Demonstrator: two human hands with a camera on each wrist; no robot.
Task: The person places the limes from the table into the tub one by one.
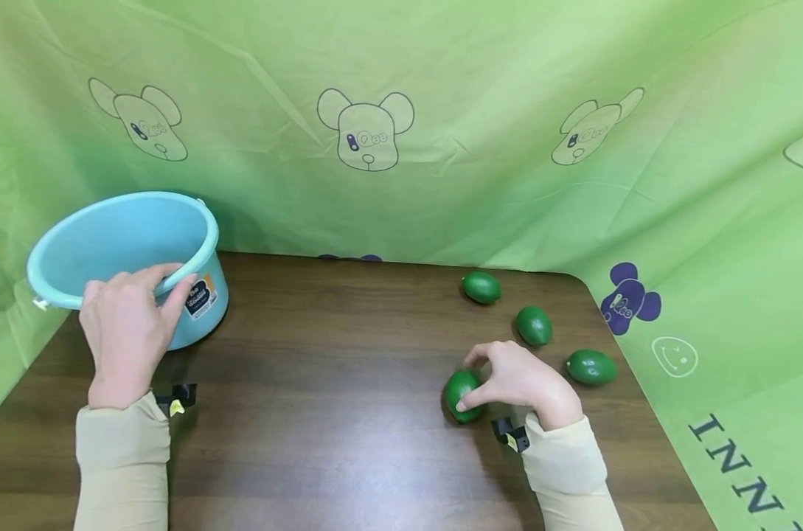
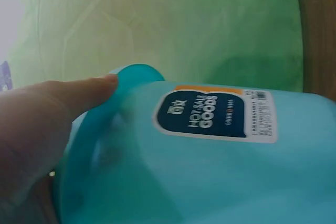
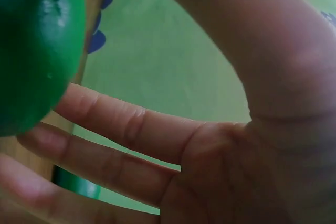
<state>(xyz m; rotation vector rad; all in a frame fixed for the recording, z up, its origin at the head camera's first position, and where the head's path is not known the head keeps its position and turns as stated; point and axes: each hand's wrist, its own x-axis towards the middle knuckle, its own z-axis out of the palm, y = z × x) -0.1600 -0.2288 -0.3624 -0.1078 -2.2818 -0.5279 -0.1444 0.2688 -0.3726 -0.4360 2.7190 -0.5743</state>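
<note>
My left hand (image 1: pixel 125 324) grips the near rim of a light blue plastic bucket (image 1: pixel 205 310), thumb on the outside and the other fingers over the rim. The bucket stands at the far left of the table and leans a little toward me. In the left wrist view the thumb lies by the rim, and a dark label (image 2: pixel 202 113) shows on the bucket's wall. My right hand (image 1: pixel 517 376) holds a green lime (image 1: pixel 461 396) between thumb and fingers, at the table's surface. Close up, the same lime (image 3: pixel 37 51) touches the fingertips in the right wrist view.
Three more limes lie beyond and to the right of my right hand: one at the back (image 1: pixel 481 287), a middle lime (image 1: pixel 534 326) and a right-hand lime (image 1: pixel 591 367). A green printed cloth (image 1: pixel 441 206) hangs behind the brown wooden table (image 1: pixel 321 413) and along its sides.
</note>
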